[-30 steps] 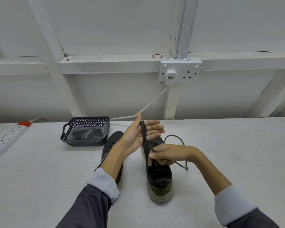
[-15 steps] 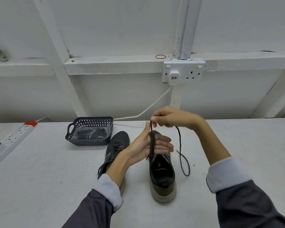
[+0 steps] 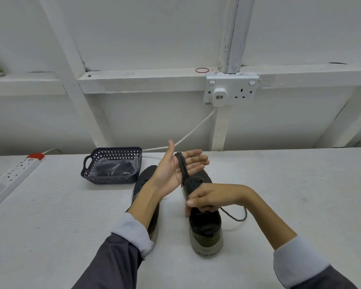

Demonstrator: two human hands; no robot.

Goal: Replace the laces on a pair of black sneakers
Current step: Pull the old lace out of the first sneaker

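Two black sneakers stand on the white table. The right sneaker point(image 3: 204, 226) has a pale sole and its heel faces me; the left sneaker point(image 3: 143, 180) is partly hidden behind my left forearm. My left hand point(image 3: 175, 165) is held up above the shoes, palm open, fingers straight, with a black lace point(image 3: 182, 167) wound in loops around the palm. Lower down, over the right sneaker, my right hand point(image 3: 206, 200) pinches the same lace. The lace's free tail curls onto the table to the right of that shoe.
A dark perforated basket point(image 3: 113, 166) with a clear plastic bag inside sits behind the left sneaker. A white power strip point(image 3: 15, 176) lies along the left edge. A wall socket point(image 3: 230, 89) with a white cable is mounted above the table's back edge.
My right hand came down from above my left hand to just over the right sneaker, drawing the lace around the left palm. My left hand's fingers straightened and it rose slightly.
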